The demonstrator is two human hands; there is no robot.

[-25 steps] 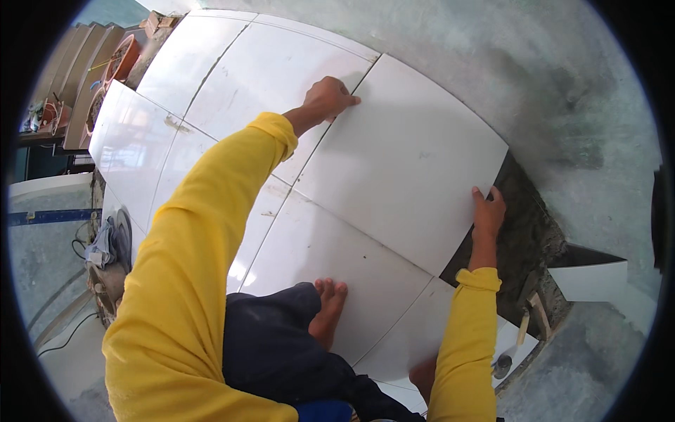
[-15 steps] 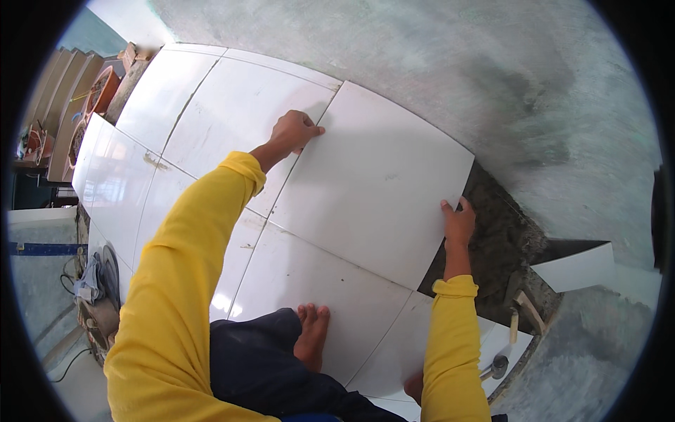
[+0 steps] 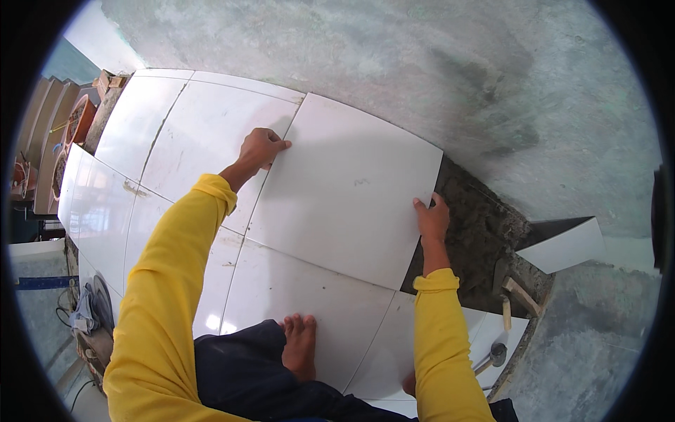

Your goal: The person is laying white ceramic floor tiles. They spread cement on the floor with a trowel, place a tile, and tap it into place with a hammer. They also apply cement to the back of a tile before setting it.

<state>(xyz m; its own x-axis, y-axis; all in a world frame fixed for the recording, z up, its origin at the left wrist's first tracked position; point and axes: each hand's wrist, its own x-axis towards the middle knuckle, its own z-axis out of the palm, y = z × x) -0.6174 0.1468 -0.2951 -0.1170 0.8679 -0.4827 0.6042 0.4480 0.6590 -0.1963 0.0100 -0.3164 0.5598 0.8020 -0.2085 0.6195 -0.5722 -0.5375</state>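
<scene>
My left hand (image 3: 261, 149) presses flat on the left edge of the large square white ceramic tile (image 3: 348, 190); my right hand (image 3: 431, 219) grips its right edge over the dark wet mortar bed (image 3: 478, 232). The tile lies at the tiled floor's (image 3: 204, 133) far right corner. I should keep the joints even and press level.
</scene>
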